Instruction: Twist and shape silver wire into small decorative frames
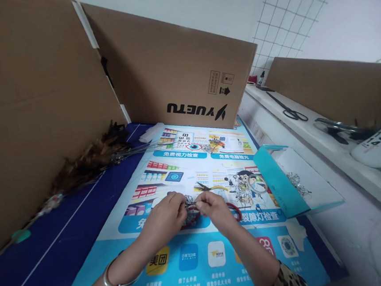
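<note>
Near one pair of pliers, left hand and right hand pinch one wiry bundle.

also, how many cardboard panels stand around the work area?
3: a left panel; a back panel with upside-down YUETU print; and a right panel along the white ledge. More could be hidden behind these.
</note>
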A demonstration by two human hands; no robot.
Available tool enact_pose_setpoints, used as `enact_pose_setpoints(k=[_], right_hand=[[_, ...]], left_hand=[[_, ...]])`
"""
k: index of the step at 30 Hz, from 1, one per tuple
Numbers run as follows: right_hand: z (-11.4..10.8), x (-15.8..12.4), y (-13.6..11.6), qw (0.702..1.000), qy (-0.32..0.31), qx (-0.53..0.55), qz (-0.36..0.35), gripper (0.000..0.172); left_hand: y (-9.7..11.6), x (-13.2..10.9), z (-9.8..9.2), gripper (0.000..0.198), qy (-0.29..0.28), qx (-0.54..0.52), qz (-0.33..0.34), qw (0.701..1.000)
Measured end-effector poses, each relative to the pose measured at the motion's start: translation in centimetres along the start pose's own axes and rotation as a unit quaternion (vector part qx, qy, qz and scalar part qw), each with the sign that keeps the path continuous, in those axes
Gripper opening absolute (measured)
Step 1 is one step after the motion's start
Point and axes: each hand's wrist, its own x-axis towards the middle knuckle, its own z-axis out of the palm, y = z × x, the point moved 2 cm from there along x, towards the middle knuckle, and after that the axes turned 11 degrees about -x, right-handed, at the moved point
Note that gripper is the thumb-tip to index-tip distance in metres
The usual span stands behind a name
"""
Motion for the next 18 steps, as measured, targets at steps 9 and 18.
enact_pose_setpoints(k=[9,18], right_hand=[[1.3,-1.0,0.1,0.880,-0.296,0.352,0.123,0.024],[1.1,-0.4,0.1,0.922,-0.159,0.348,0.058,0.030]], left_hand=[[-0.8,0.4,-0.3,0.009,0.032,-0.060,0.000,0.998],[-0.1,-0.2,0.8,0.009,0.014,-0.066,0.029,0.997]])
